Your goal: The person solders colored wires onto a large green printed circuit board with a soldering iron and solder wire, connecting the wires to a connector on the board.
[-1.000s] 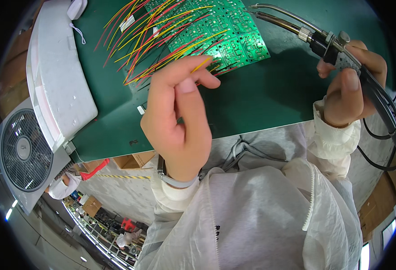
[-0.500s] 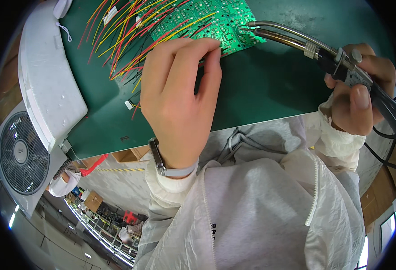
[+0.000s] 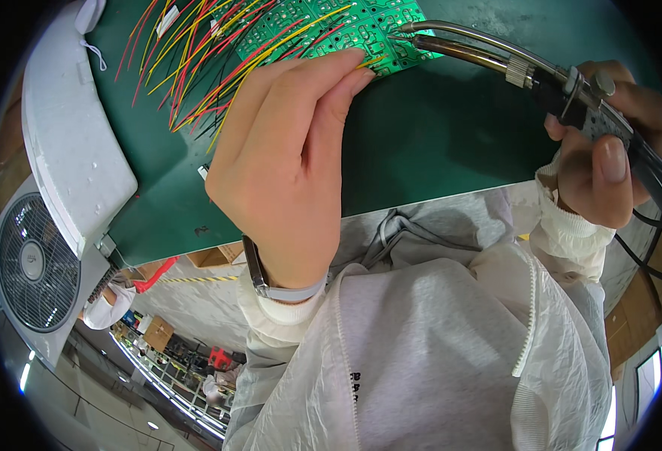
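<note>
While a grey square fan with a round dark grille (image 3: 34, 259) stood at nine o'clock and a long white foam block (image 3: 75, 143) lay toward ten, a smooth dark-green tabletop (image 3: 436, 143) with a pale front edge filled much of the upper view. Down in the room, at eight o'clock, a brown cardboard box (image 3: 158, 335) stood beside a grey concrete-like floor (image 3: 188, 304) crossed by yellow-and-black striped tape (image 3: 195, 279). A thick black cable (image 3: 652, 177) hung at three.

Between ten and eleven o'clock spread a loose spray of thin red, yellow and black plastic-coated wires (image 3: 195, 68). The bare left hand (image 3: 282, 150), at eleven, had thumb and forefinger drawn together, pinching a thin yellow wire (image 3: 374, 62) whose end showed just past the fingertips. At twelve, on the tabletop, lay a shiny green printed circuit board (image 3: 361, 34) dotted with silvery solder points. The bare right hand (image 3: 609, 143), between two and three, had its fingers curled firmly around a bronze-and-silver metal soldering tool (image 3: 519, 71) with a slim curved tube above its barrel.

The loose wires trailed from the board toward eight o'clock; the pinched end pointed to about two. The soldering tool's long axis ran from four to ten, working end at ten, over the board's right part; whether its tip touched could not be told.
</note>
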Tool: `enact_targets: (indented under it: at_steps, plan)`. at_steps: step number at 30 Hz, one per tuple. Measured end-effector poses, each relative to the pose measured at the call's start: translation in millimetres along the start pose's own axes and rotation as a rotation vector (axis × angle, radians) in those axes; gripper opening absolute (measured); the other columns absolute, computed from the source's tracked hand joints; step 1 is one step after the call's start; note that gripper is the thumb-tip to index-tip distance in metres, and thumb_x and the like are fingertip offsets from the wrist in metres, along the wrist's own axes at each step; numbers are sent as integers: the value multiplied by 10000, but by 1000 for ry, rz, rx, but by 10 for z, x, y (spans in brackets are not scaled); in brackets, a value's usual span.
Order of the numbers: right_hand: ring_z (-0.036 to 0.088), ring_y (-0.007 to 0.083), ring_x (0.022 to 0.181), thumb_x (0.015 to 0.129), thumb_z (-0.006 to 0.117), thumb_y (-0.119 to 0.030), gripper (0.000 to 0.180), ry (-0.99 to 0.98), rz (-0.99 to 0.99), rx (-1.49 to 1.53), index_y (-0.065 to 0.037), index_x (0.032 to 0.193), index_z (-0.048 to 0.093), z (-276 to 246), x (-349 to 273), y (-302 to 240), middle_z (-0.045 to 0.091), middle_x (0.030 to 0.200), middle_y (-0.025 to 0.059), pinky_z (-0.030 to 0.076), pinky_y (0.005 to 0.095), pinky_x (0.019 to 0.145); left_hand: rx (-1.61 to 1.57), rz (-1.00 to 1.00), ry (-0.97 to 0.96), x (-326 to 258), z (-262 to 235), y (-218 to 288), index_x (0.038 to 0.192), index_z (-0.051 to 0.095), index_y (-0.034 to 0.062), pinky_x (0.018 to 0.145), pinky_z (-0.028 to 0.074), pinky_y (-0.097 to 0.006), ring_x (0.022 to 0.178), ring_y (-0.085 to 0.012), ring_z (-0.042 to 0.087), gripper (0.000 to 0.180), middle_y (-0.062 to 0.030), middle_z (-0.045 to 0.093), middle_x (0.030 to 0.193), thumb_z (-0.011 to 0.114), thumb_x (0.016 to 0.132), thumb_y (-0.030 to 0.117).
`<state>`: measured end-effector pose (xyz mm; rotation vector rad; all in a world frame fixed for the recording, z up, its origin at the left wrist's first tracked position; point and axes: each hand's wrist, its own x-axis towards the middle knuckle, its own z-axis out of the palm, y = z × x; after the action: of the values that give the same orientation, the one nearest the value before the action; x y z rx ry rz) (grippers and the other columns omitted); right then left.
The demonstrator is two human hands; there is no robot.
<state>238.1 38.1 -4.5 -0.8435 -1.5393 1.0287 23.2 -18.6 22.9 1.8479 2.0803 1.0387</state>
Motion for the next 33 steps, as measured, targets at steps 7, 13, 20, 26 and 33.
enact_targets:
  at_steps: [7, 13, 20, 26, 33]
  plan:
    - [532, 225, 609, 720, 498, -202, 384, -80, -70, 60, 39, 1016, 454, -32, 19, 61, 499, 753, 210, 484, 269, 486, -132, 43, -20, -1, 51, -49, 1019, 630, 9, 708, 435, -202, 723, -104, 586, 187, -71, 637, 862, 540, 866, 68]
    - [539, 223, 600, 724, 509, -208, 397, -59, -49, 58, 52, 1020, 460, -58, 4, 65, 518, 785, 232, 471, 279, 480, -364, -33, 82, -38, 85, -79, 944, 586, -29, 801, 435, -215, 857, -140, 611, 149, -126, 639, 971, 503, 896, 85]
    - [521, 219, 567, 698, 486, -228, 414, -73, -93, 34, 50, 1005, 470, -83, 12, 90, 520, 769, 244, 442, 274, 449, -87, 36, 63, 6, 81, -52, 805, 620, 51, 558, 326, -188, 594, -58, 389, 84, -3, 614, 802, 664, 739, 22]
    - [518, 226, 569, 693, 464, -219, 399, -4, -69, -71, 54, 984, 465, -51, -15, 45, 512, 752, 250, 445, 273, 439, -90, 53, 20, -2, 91, -84, 802, 643, 50, 527, 305, -195, 580, -68, 349, 116, 12, 582, 742, 676, 703, 1]
    - [522, 224, 562, 698, 455, -224, 409, 0, -88, -123, 60, 992, 459, -67, -30, 65, 517, 767, 264, 451, 267, 438, -97, -34, -104, 46, 22, -51, 805, 634, 28, 527, 287, -180, 576, -55, 304, 101, 37, 562, 705, 670, 711, 19]
